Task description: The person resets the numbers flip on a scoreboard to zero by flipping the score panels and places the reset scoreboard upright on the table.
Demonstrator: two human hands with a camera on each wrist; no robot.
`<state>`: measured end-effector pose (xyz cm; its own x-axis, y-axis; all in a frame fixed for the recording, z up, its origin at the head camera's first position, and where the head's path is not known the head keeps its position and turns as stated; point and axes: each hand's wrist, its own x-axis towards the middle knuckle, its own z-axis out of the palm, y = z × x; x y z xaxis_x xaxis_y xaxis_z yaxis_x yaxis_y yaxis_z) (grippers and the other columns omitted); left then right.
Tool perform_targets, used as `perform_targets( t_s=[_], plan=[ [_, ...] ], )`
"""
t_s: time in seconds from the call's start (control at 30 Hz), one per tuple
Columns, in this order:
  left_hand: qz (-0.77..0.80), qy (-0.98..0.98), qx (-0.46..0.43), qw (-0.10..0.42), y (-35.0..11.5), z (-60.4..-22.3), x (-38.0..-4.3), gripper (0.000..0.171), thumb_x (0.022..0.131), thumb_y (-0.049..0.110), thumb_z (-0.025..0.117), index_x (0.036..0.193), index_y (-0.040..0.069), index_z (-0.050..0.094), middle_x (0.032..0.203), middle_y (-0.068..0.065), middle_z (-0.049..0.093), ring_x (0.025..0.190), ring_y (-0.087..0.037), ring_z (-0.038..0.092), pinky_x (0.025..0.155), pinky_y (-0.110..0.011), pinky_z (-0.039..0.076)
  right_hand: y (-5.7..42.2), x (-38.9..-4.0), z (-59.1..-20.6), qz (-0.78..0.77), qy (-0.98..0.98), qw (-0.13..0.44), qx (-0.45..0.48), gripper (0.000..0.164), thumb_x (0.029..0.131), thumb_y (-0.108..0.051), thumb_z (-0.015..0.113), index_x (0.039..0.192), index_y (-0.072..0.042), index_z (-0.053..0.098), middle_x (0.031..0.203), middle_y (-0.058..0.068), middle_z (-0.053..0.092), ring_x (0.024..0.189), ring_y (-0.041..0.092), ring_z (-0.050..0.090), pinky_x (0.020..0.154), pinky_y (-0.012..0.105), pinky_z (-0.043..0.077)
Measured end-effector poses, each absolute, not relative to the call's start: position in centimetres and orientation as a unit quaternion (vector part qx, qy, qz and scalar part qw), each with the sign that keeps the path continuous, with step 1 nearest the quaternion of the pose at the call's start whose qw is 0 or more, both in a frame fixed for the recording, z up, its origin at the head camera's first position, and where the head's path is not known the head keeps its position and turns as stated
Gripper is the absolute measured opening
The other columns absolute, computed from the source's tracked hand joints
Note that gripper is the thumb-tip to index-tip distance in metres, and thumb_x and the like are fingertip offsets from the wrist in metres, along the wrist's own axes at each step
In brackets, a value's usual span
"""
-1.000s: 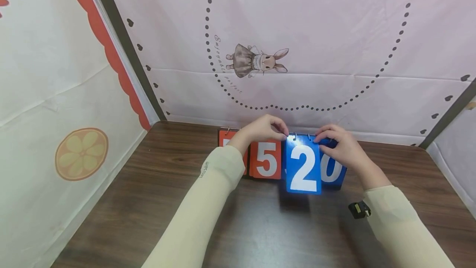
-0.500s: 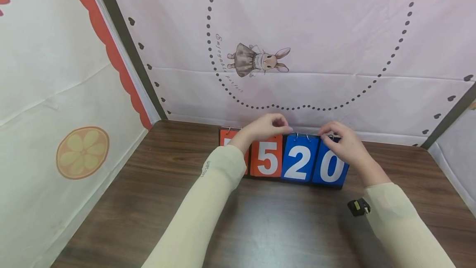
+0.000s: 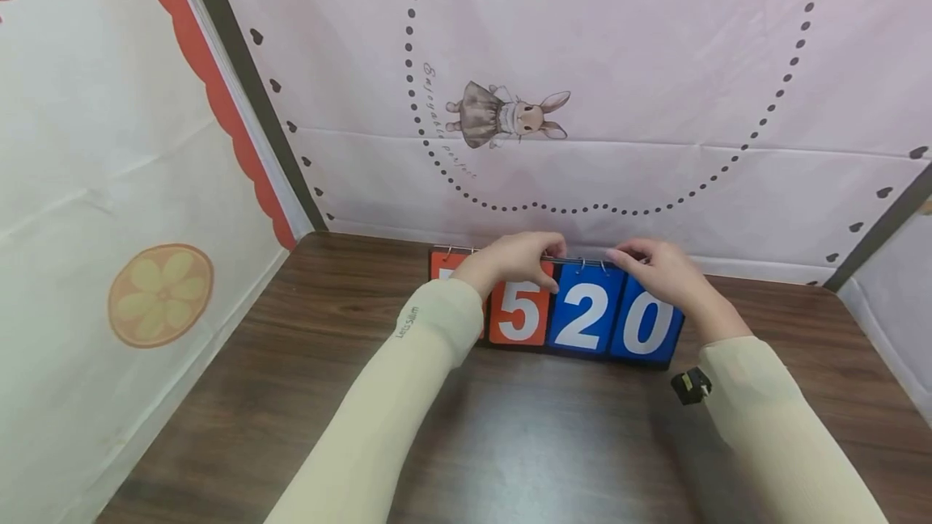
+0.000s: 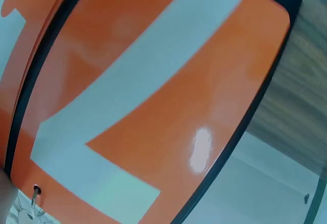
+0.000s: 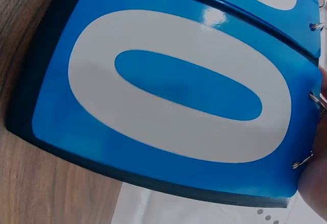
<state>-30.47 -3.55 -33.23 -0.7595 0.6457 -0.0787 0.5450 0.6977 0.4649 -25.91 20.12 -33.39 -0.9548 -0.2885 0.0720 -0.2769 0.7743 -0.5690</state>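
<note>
A flip scoreboard (image 3: 584, 314) stands at the back of the table, two red cards on the left and two blue on the right. The "5", "2" and "0" can be read in the head view. A white "7" fills the leftmost red card (image 4: 148, 91) in the left wrist view. My left hand (image 3: 518, 257) grips the board's top edge above the "5", thumb in front and fingers behind. My right hand (image 3: 668, 273) pinches the top edge near the rings of the blue "0" card (image 5: 189, 83). The fingertips behind the board are hidden.
The dark wooden table (image 3: 524, 443) stretches out in front of the board. Right behind it rises a pale pink cloth wall (image 3: 641, 87) with a printed rabbit. Another white cloth (image 3: 87, 184) borders the left side. A small black device (image 3: 690, 386) sits at the right cuff.
The lifted "2" card has dropped flat against the board. My left thumb has come down over the front of the "5" card, and my right hand has shifted slightly left along the top edge.
</note>
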Motion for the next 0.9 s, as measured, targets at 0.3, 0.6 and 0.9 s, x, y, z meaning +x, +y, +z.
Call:
perform_targets(
  t_s=[0.3,0.6,0.9],
  plan=[
    [0.108,0.923,0.349,0.124,-2.6,-32.1,-29.8,0.057,0.079,0.036,0.078,0.125,0.018,0.051,0.114,0.004,0.055,0.095,-0.01,0.049,0.089,-0.032,0.047,20.1,-26.2,-32.9,-0.289,0.945,0.042,-0.149,0.055,0.101,-0.045,0.042,0.125,0.003,0.055,0.115,0.023,0.057,0.106,0.037,0.05,0.093,0.059,0.038],
    [0.161,0.948,0.236,0.141,-1.9,-32.2,-30.7,0.058,0.1,0.056,0.031,0.134,0.015,0.052,0.124,-0.002,0.055,0.106,-0.015,0.05,0.098,-0.04,0.04,19.7,-27.5,-32.3,-0.238,0.956,0.071,-0.157,0.048,0.104,-0.037,0.039,0.112,0.003,0.065,0.105,0.021,0.063,0.099,0.036,0.055,0.09,0.059,0.04],
    [0.16,0.954,0.195,0.161,-1.7,-33.0,-30.9,0.056,0.099,0.056,0.033,0.132,0.017,0.054,0.128,-0.002,0.053,0.109,-0.017,0.048,0.099,-0.044,0.039,19.6,-27.7,-33.0,-0.226,0.959,0.097,-0.141,0.053,0.104,-0.037,0.038,0.12,0.009,0.058,0.111,0.024,0.06,0.102,0.038,0.054,0.09,0.061,0.039]
  ],
)
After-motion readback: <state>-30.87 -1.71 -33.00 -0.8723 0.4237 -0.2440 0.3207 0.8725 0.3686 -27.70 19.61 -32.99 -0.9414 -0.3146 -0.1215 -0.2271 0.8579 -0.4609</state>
